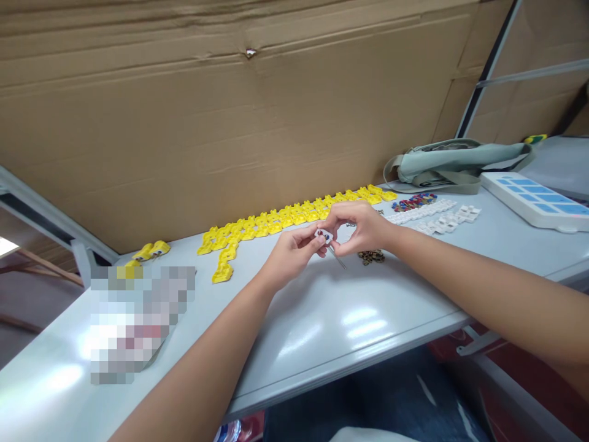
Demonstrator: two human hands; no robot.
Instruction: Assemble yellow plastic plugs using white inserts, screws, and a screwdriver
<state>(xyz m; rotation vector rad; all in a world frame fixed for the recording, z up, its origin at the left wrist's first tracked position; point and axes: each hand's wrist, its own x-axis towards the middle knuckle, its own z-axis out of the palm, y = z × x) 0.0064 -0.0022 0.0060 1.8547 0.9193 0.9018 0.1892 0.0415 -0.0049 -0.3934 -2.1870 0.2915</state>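
Two hands meet above the grey-white table (294,344), and one small white piece (324,234) is pinched at their fingertips; a red spot and a dark one are seen on its face, too small to be made out further. For this fine handling to be done well, the piece should be gripped by its edges, with the coloured spots left uncovered; only light pressure should be applied, since small fitted parts could probably be knocked loose; the wrists are best steadied low, so that anything dropped can be found easily.

By the left hand (297,248), the piece is held between thumb and fingers, which are closed on it; by the right hand (361,227), a loose ring is formed, with thumb and forefinger curved and a gap left inside; its fingertips are set at the piece's right side, but whether it is gripped there cannot be told. Below them a thin metal-looking rod (339,260) slants down; by which hand it is held cannot be told; a brassy pile (370,256) is seen near the right hand, and yellow parts (276,221) are lined up beyond.
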